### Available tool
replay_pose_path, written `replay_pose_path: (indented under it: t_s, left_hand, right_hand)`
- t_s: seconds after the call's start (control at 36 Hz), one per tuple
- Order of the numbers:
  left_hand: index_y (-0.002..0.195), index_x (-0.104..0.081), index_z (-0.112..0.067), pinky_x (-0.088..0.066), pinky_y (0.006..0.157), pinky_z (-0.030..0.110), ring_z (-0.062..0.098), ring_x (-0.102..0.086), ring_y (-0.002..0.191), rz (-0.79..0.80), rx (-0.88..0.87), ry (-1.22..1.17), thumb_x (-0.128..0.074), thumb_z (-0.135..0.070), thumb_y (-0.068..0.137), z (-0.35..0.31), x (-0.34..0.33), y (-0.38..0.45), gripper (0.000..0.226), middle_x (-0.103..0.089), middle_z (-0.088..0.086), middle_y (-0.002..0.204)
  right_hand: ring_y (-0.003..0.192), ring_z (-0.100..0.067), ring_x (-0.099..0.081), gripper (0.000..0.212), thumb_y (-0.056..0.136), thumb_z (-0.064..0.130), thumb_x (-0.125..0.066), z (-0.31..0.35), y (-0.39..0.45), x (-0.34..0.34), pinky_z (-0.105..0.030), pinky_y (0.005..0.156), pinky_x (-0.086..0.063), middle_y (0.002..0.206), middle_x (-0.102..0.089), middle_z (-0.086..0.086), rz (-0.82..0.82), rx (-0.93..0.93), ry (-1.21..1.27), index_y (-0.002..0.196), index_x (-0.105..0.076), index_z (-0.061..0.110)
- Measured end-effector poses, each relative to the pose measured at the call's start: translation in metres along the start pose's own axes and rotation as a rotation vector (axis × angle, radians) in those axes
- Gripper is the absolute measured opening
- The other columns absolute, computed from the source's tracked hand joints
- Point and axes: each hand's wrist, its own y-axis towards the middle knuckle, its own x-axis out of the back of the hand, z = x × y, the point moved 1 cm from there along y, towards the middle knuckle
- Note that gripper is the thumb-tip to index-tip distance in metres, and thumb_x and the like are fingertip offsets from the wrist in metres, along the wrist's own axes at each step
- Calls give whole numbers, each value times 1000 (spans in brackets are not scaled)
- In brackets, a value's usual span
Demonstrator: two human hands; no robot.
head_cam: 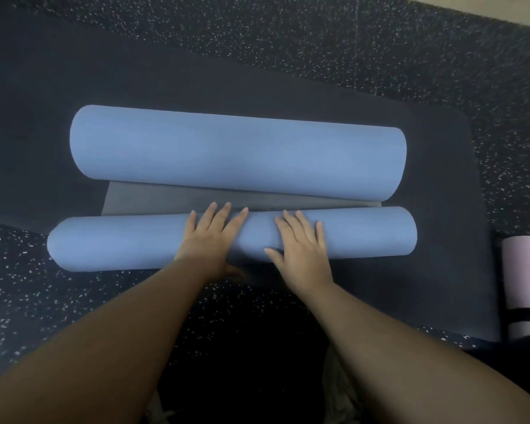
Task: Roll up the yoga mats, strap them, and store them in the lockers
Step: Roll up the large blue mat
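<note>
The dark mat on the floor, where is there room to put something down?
The flat dark mat is bare beyond and left of the far blue roll. Bare speckled floor lies near left. It is crowded between both rolls, where the left hand and right hand press the near blue roll.

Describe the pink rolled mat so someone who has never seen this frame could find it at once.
Start at the dark mat spread over the speckled floor, where two blue rolls lie. Past its right edge, cut off by the frame, lies the pink rolled mat. It alone is pale pink and has a dark strap around it.
</note>
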Motion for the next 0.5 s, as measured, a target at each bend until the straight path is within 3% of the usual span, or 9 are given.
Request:
replay_pose_path:
  t_s: [0.06,0.11,0.17,0.19,0.25,0.33,0.42,0.5]
  left_hand:
    - [150,17,-36,-2,117,51,23,8,149,12,9,-6,-71,-64,70,3,5,8,122,10,-3,162]
    - [150,17,-36,-2,117,53,24,10,149,-2,8,-26,-70,-65,70,6,8,14,122,12,-2,161]
    - [150,18,-33,-2,116,54,25,13,148,-47,4,1,-64,-71,71,9,9,17,121,15,-1,161]
    - [151,18,-32,-1,116,55,25,13,148,-79,-5,19,-61,-73,72,10,10,18,119,15,1,161]
    - [154,7,-29,-8,114,60,30,3,149,-173,-42,50,-63,-73,71,12,7,16,116,4,8,162]
    - [148,-30,-23,-35,96,70,44,-41,133,-347,-104,96,-86,-62,46,17,-7,16,123,-43,20,146]
    - [146,-21,-30,-37,96,66,46,-48,125,-316,-27,170,-91,-55,37,20,-15,19,132,-50,20,139]
    - [151,3,-39,-29,104,62,44,-40,130,-241,25,204,-87,-47,56,19,-3,26,132,-42,20,144]
  right_hand:
    - [129,-32,-52,80,70,56,-64,-1,1,-1,-59,104,-25,138,-56,-9,77,20,-35,134,-57,8]
    - [146,-29,-27,107,66,55,-78,0,5,0,-55,113,-8,157,-30,-6,195,8,-65,151,-30,10]
    - [150,-22,7,114,78,51,-73,-2,14,4,-50,115,11,164,3,2,310,11,-84,156,3,17]
    - [149,-21,14,113,81,49,-70,-2,18,7,-49,114,15,163,10,4,353,7,-92,155,11,19]
    - [149,-21,15,114,82,47,-70,-3,29,12,-49,114,16,162,11,4,383,8,-108,154,14,19]
    - [149,-21,11,118,77,47,-75,-4,47,13,-50,115,13,162,5,4,417,-3,-114,154,10,20]
    - [149,-23,4,119,74,46,-78,-5,62,14,-51,117,8,161,-3,0,436,-5,-161,155,5,20]
    - [147,-26,-8,117,71,45,-81,-4,71,14,-51,118,3,156,-14,-2,403,5,-182,154,-3,21]
